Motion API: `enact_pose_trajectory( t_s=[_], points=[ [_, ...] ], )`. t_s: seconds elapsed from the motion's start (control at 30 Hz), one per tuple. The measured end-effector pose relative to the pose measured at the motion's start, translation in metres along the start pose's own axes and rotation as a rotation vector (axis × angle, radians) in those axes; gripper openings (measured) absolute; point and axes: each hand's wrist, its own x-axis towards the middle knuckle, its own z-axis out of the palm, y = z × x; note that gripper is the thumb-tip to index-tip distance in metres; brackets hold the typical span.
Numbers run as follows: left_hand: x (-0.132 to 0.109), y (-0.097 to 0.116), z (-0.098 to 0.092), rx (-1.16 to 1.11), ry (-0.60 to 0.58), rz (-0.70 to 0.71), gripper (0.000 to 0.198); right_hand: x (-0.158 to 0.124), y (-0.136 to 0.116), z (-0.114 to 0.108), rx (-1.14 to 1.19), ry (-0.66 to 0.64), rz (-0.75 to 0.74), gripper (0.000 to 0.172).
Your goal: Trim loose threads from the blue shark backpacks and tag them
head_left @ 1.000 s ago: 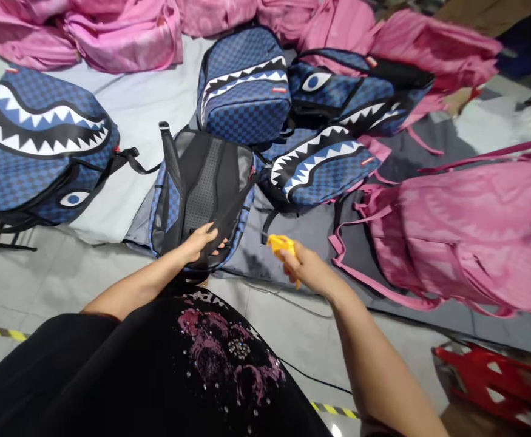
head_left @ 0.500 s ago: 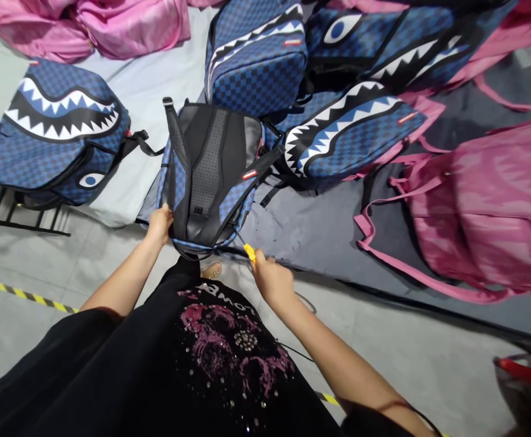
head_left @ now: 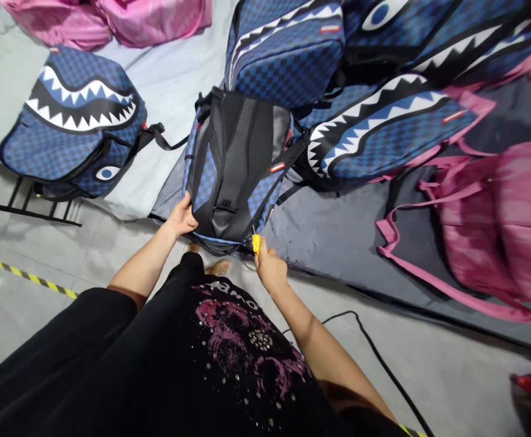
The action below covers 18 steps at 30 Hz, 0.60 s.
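In front of me a blue-and-black checkered backpack (head_left: 235, 164) lies with its black padded back panel and straps facing up, its bottom edge toward me. My left hand (head_left: 183, 217) grips its lower left edge. Closed around a yellow-handled tool (head_left: 257, 244) is my right hand (head_left: 271, 267), at the backpack's lower right corner. The tool's thin metal tip points up at the strap end there; whether it touches, I cannot tell.
Checkered backpacks with shark mouths (head_left: 78, 118) lie left, behind and right (head_left: 383, 133). Pink backpacks (head_left: 497, 224) lie at the right and far left. Grey cloth (head_left: 320, 237) covers the table. A black cord (head_left: 378, 358) hangs by my right arm; striped tape (head_left: 23, 274) marks the floor.
My view has shifted, so most things sit further right. My left hand's fingers now lie spread more over the backpack's edge. My right hand with the tool has come closer to the bottom corner.
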Motion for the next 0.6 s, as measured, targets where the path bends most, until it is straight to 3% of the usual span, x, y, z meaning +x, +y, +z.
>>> enact_pose_trajectory(
  t_s=[0.17, 0.6],
  points=[
    [0.003, 0.006, 0.001, 0.109, -0.113, -0.013, 0.072, -0.001, 0.002, -0.014, 0.056, -0.045, 0.056, 0.056],
    [0.007, -0.01, -0.001, 0.182, -0.086, 0.087, 0.087, -0.017, 0.011, -0.026, 0.196, -0.046, 0.122, 0.051]
  ],
)
